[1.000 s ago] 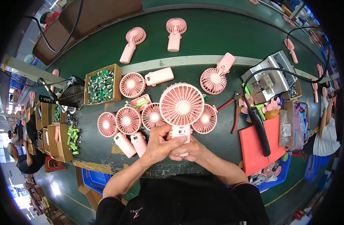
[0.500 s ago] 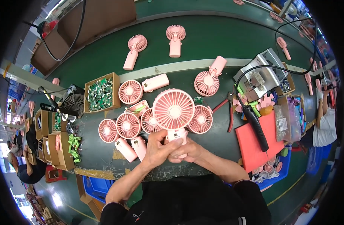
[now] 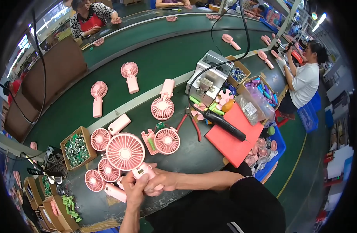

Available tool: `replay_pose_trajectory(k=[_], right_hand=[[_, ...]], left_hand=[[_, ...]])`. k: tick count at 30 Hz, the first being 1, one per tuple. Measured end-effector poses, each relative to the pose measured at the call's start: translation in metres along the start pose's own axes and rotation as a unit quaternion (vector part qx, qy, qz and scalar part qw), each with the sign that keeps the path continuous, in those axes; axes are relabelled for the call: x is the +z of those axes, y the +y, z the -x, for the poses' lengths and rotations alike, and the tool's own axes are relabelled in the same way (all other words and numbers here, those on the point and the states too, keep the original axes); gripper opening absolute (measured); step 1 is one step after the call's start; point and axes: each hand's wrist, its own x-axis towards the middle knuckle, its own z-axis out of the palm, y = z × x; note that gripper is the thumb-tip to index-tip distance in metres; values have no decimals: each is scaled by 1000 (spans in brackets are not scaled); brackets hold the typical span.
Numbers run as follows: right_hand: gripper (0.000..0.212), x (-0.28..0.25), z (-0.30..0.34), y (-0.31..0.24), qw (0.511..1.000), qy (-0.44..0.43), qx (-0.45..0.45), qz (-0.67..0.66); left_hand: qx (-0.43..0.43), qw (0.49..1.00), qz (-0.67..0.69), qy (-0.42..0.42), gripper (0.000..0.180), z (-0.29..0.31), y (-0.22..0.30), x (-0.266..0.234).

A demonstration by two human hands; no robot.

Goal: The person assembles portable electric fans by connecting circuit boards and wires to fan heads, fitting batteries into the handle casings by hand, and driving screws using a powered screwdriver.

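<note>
Both my hands are closed round the handle of a pink handheld fan (image 3: 125,152), its round grille tilted up and away from me. A small dark display shows on the handle just below the grille. My left hand (image 3: 134,189) grips the handle's left side, and my right hand (image 3: 163,181) wraps it from the right. Under and beside the held fan lie more pink fans: one at the left (image 3: 94,180), another (image 3: 109,169) partly covered by it. Right of it is a fan (image 3: 167,141) with its handle opened, a green battery inside.
A box of green circuit boards (image 3: 78,149) stands left; green batteries (image 3: 71,207) lie nearer. Red-handled pliers (image 3: 194,126), a black electric screwdriver (image 3: 225,124) on a red pad (image 3: 240,143), and a metal machine (image 3: 209,75) are right. Fans lie on the green conveyor (image 3: 155,50). Co-workers sit beyond.
My view has swung to the right, so the bench things appear shifted left and co-workers come into sight. Both hands keep hold of the same fan.
</note>
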Motion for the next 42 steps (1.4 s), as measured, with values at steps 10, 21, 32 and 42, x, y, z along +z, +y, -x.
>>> replay_pose_trajectory(k=[10, 21, 32, 42], right_hand=[[69, 36, 40, -20, 629, 348, -232, 655], [61, 30, 115, -70, 413, 265, -169, 855], [54, -59, 205, -155, 302, 473, -64, 825], [34, -16, 166, -226, 756, 414, -346, 369]], left_hand=[[52, 996, -66, -14, 52, 6, -15, 22], [39, 983, 164, 68, 43, 4, -19, 37], [-54, 976, 206, -43, 57, 10, -20, 21], [-78, 961, 253, -76, 38, -29, -10, 22]])
